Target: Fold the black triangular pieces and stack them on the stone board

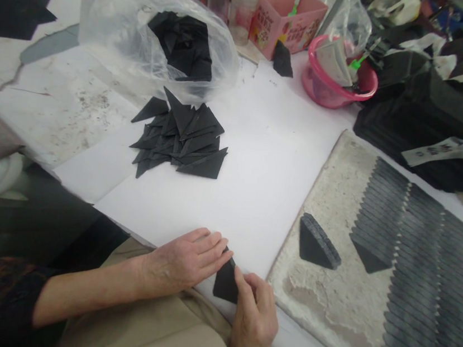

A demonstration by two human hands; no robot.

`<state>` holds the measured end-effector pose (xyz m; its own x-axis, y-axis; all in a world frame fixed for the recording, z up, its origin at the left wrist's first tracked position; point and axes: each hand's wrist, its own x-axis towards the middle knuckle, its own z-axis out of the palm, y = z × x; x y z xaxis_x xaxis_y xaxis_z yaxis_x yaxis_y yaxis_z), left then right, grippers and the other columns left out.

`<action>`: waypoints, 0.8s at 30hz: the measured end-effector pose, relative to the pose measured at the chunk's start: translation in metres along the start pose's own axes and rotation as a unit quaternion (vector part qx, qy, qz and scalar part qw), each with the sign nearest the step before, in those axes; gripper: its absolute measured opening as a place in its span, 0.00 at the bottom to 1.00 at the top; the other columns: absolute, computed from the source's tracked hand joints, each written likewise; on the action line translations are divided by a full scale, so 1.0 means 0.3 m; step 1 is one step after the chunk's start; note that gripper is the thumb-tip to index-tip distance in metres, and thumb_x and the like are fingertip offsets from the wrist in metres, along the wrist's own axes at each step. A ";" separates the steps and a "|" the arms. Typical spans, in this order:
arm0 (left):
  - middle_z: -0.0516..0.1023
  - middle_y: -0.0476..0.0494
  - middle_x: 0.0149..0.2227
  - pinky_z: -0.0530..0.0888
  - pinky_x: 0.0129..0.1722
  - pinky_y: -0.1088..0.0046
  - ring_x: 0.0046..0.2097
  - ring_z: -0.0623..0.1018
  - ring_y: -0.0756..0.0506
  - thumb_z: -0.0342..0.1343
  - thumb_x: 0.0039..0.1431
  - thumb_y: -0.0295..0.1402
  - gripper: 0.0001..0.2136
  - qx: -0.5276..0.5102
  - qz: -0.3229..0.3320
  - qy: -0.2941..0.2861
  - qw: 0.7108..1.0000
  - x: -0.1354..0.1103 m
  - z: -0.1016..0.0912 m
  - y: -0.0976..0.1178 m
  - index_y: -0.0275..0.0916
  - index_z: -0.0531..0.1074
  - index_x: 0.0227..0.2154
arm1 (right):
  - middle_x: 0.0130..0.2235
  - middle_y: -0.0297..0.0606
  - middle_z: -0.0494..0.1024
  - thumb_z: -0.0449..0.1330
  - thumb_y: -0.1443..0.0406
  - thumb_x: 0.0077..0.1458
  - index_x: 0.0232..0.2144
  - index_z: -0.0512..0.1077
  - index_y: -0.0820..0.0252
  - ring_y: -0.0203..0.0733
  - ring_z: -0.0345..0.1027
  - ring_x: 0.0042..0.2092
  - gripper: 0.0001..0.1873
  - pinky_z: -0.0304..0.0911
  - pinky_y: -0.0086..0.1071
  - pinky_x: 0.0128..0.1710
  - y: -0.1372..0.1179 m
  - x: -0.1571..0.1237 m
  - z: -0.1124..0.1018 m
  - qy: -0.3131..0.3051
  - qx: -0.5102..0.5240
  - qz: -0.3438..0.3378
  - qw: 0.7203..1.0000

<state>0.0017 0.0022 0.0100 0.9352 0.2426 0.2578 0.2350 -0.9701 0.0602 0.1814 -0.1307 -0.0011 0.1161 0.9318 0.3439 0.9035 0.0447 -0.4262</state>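
Note:
A black triangular fabric piece lies at the table's near edge, between my two hands. Along its slanted upper edge, the fingers of my left hand press together, with the fingertips on the piece. My right hand pinches the same edge from the right, thumb and bent index finger on it. Farther up the white table sits a loose pile of similar black pieces. On the pale board to the right, overlapping black pieces lie in long rows, and a small stack lies apart from them.
Behind the pile is a clear plastic bag with black material inside. A pink box and a pink bowl with tools stand at the back. Strapped black bundles fill the back right. More black sheets lie far left.

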 end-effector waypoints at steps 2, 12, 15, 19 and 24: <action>0.71 0.34 0.55 0.71 0.53 0.58 0.56 0.71 0.38 0.49 0.67 0.26 0.16 0.005 -0.003 -0.001 1.000 -0.003 0.001 0.005 0.32 0.67 0.55 | 0.38 0.40 0.73 0.53 0.71 0.63 0.49 0.73 0.57 0.37 0.65 0.39 0.15 0.63 0.31 0.38 0.001 -0.002 0.003 -0.005 0.002 -0.002 1.000; 0.70 0.36 0.55 0.67 0.60 0.60 0.60 0.66 0.40 0.48 0.66 0.24 0.12 0.008 0.012 -0.002 1.000 0.007 0.016 0.025 0.30 0.70 0.50 | 0.38 0.41 0.72 0.50 0.71 0.65 0.50 0.72 0.60 0.39 0.63 0.38 0.16 0.62 0.33 0.38 0.000 -0.008 0.006 -0.014 -0.005 -0.002 1.000; 0.71 0.36 0.53 0.69 0.58 0.59 0.58 0.69 0.40 0.49 0.66 0.25 0.14 -0.009 0.019 -0.004 1.000 0.006 0.014 0.027 0.30 0.68 0.54 | 0.38 0.41 0.73 0.50 0.69 0.65 0.50 0.72 0.58 0.38 0.64 0.38 0.16 0.62 0.33 0.38 -0.005 -0.002 -0.001 -0.019 -0.006 0.001 1.000; 0.71 0.35 0.53 0.69 0.56 0.57 0.58 0.69 0.38 0.49 0.67 0.27 0.17 -0.016 0.005 -0.005 1.000 0.003 0.013 0.036 0.31 0.65 0.56 | 0.37 0.39 0.75 0.53 0.68 0.64 0.47 0.73 0.58 0.38 0.65 0.38 0.12 0.62 0.33 0.38 0.001 -0.003 -0.020 -0.017 -0.011 0.001 1.000; 0.71 0.35 0.54 0.69 0.56 0.57 0.59 0.68 0.38 0.49 0.67 0.27 0.17 -0.014 -0.004 -0.016 1.000 0.000 0.012 0.043 0.33 0.64 0.57 | 0.36 0.39 0.75 0.56 0.69 0.62 0.44 0.74 0.59 0.38 0.66 0.38 0.10 0.63 0.32 0.38 0.025 -0.022 -0.042 -0.005 0.005 -0.009 1.000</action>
<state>0.0057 -0.0102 0.0073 0.9417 0.2493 0.2260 0.2349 -0.9680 0.0890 0.1925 -0.1411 0.0041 0.0956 0.9341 0.3440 0.9015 0.0652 -0.4277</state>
